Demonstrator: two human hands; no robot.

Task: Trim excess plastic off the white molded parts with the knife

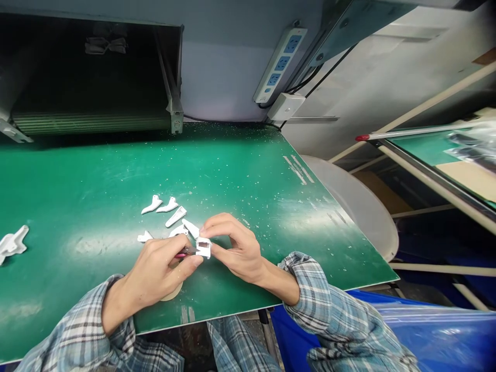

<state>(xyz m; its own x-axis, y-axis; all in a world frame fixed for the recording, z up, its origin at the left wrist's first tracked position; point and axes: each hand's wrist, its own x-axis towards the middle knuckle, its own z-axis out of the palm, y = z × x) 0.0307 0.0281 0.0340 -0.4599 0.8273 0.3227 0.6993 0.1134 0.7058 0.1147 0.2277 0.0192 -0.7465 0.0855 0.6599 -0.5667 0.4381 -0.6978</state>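
My right hand (236, 248) pinches a small hollow white plastic part (203, 248) between thumb and fingers, just above the green table. My left hand (158, 268) is closed round a small metal tool with a pink handle (186, 252); its tip touches the part's left side. Most of the tool is hidden in the fingers, so its exact kind does not show. Just beyond my hands lie several loose white plastic pieces, among them a curved piece (168, 205) and a long one (175, 216). A round beige thing (173, 293) shows partly beneath my left hand.
A larger white moulded part (13, 244) lies at the table's left. At the back left stands a conveyor opening (93, 121) with a metal frame. A power strip (281, 64) hangs on the grey panel. White crumbs dot the green table (240, 175). A round pale tub (349, 201) stands beyond its right edge.
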